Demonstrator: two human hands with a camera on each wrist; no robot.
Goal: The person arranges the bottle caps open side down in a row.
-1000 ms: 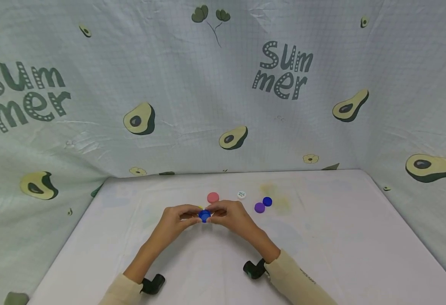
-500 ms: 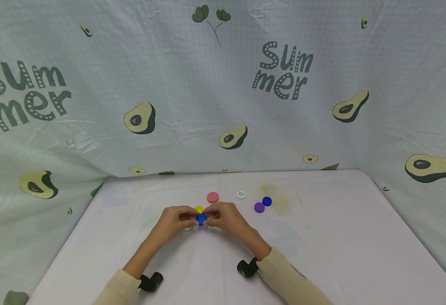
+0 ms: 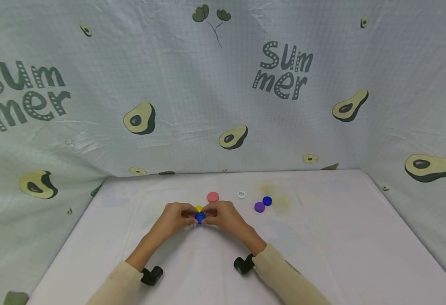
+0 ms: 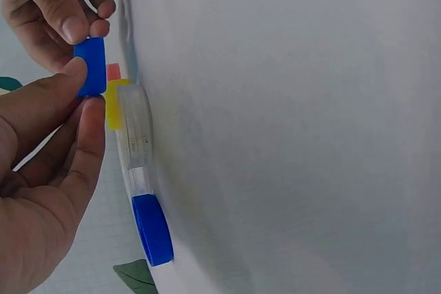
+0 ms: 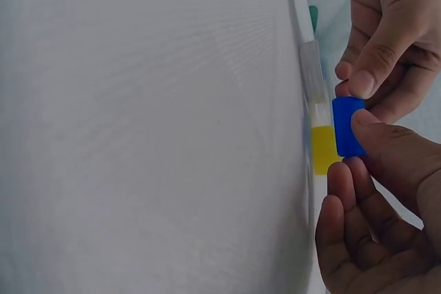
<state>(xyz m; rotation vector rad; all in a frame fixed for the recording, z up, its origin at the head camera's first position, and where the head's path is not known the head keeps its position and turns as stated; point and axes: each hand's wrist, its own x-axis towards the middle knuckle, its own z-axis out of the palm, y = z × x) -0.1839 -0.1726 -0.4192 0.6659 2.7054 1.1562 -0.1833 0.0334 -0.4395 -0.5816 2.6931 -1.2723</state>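
Note:
A small blue cap (image 3: 200, 218) is pinched from both sides, above the table, by my left hand (image 3: 171, 221) and my right hand (image 3: 227, 217). In the left wrist view the cap (image 4: 95, 67) stands on edge, the left hand (image 4: 52, 163) below it and the right hand (image 4: 52, 12) above. The right wrist view shows the same cap (image 5: 349, 127) between the right thumb and fingers (image 5: 358, 180) and the left thumb. Just beyond it lies a yellow cap (image 3: 199, 208), partly hidden in the head view.
Farther back on the white table (image 3: 322, 237) lie a pink cap (image 3: 213, 197) and a white cap (image 3: 241, 194). To the right, a purple cap (image 3: 259, 207) sits beside a dark blue one (image 3: 267, 201). A clear cap (image 4: 136, 125) and another blue cap (image 4: 153, 230) show in the left wrist view.
Both hands have shifted slightly left with the blue cap between them, and it is a little lower in the head view than one second ago. The yellow cap shows more than at first.

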